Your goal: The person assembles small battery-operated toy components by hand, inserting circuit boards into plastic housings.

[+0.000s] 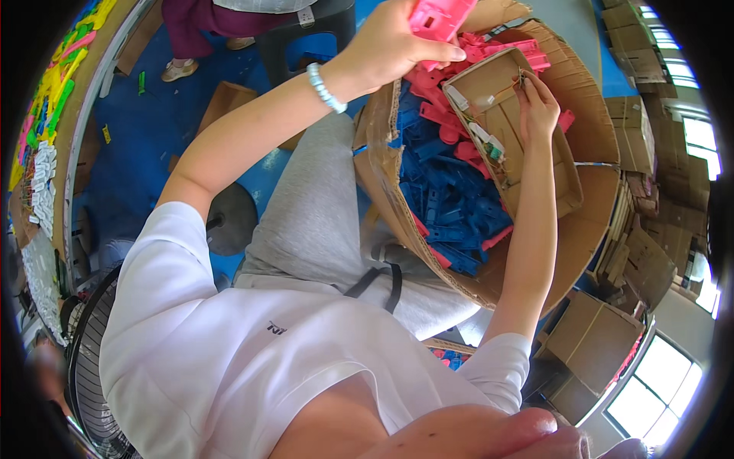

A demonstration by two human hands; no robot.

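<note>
My left hand (pixel 388 47), with a beaded bracelet at the wrist, grips a pink plastic part (pixel 442 17) at the top edge of the view, so some of it is cut off. Inside a shallow cardboard tray (pixel 567 170), my right hand (pixel 538 109) pinches a small dark piece (pixel 521 79), too small to name. A few little white and green pieces with thin wires (pixel 489 141) lie along the tray's left side. The tray rests tilted on pink and blue plastic parts (pixel 440 187) heaped in a large cardboard box (pixel 596 229).
Another person's purple-trousered leg (pixel 183 34) and a dark stool (pixel 310 30) stand at the upper left. A table (pixel 92 69) with colourful plastic pieces runs along the left, a black fan (pixel 95 359) below it. Stacked cartons (pixel 631 134) line the right.
</note>
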